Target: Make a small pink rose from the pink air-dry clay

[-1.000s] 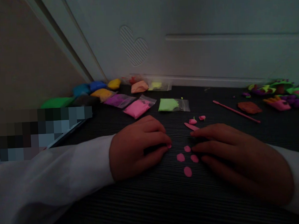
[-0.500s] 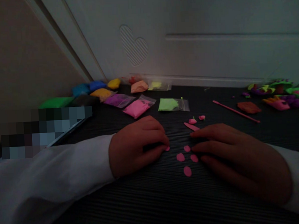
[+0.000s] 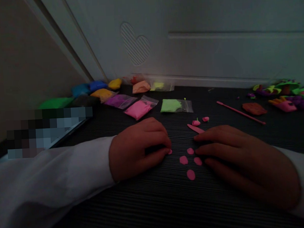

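Observation:
My left hand (image 3: 141,148) rests on the dark table with thumb and fingertips pinched on a small pink clay disc (image 3: 170,151), mostly covered by the fingers. Facing it, my right hand (image 3: 246,160) lies with its fingers stretched and apart, holding nothing. Right by its fingertips are flat pink clay discs (image 3: 183,160), several in a loose group between the hands. A pink pointed clay tool (image 3: 195,128) lies just beyond the right index finger, its near end hidden. Two small pink clay buds with green stems (image 3: 196,123) sit behind it.
Bags of coloured clay, among them a pink one (image 3: 138,108) and a light green one (image 3: 171,106), line the back. At right lie a thin pink stick tool (image 3: 240,112), a reddish-brown clay lump (image 3: 254,108) and clay figures (image 3: 284,104). A blurred-out flat object (image 3: 66,132) is at left.
Both hands keep almost the same pose, and the discs stay in place. The view has shifted very slightly.

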Action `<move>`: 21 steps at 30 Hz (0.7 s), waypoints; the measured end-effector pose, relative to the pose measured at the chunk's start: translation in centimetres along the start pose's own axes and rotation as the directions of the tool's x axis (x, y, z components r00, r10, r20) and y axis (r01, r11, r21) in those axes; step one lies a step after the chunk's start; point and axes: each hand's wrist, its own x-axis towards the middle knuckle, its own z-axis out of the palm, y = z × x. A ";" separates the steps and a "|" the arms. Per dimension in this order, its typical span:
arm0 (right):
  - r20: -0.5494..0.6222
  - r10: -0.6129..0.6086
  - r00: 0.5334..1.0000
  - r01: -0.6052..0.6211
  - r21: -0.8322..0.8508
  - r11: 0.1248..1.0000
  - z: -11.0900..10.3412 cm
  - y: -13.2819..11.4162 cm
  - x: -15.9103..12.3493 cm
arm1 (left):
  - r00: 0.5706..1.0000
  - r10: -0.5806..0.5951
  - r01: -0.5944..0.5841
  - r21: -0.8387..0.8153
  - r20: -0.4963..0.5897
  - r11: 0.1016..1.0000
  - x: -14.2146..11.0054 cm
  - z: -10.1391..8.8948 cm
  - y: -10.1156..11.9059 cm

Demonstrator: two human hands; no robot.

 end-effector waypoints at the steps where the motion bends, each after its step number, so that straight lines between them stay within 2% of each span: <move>1: 0.002 0.002 1.000 -0.002 0.002 1.000 0.0 0.0 0.0 | 1.000 -0.005 0.005 -0.001 0.001 1.000 0.0 0.0 0.0; 21: 0.002 -0.010 1.000 0.010 0.014 1.000 0.0 0.2 -0.1 | 0.999 -0.037 0.037 -0.017 0.019 0.999 0.0 0.0 0.1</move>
